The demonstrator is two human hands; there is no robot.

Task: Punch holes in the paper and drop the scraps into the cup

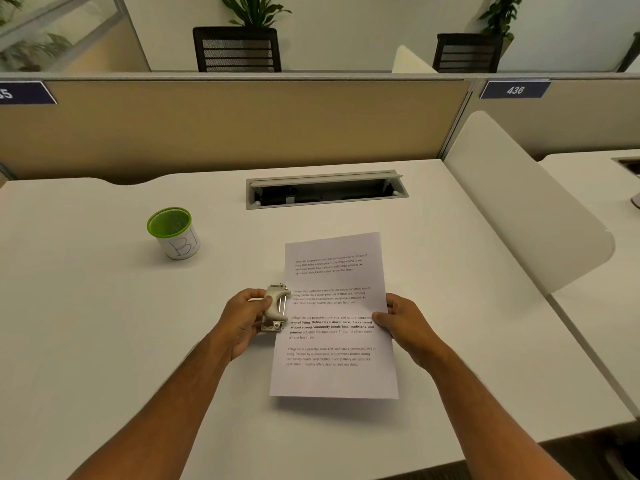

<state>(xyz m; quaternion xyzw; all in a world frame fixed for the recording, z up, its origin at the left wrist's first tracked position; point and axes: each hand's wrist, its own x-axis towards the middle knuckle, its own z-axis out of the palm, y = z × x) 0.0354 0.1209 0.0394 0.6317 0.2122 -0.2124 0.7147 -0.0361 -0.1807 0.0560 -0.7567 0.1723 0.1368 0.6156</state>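
A white printed sheet of paper (334, 375) is held a little above the desk, its near edge casting a shadow. My right hand (405, 323) pinches its right edge. My left hand (242, 320) grips a small cream and metal hole punch (276, 308) set against the sheet's left edge, about halfway along. A green mesh cup (173, 232) with a white label marked "BJ" stands upright on the desk at the far left, well apart from both hands.
The white desk (104, 341) has an open cable tray (325, 190) at the back centre. A tan partition (225, 126) closes the far side and a white rounded divider (526, 209) the right. The desk's front edge runs at lower right.
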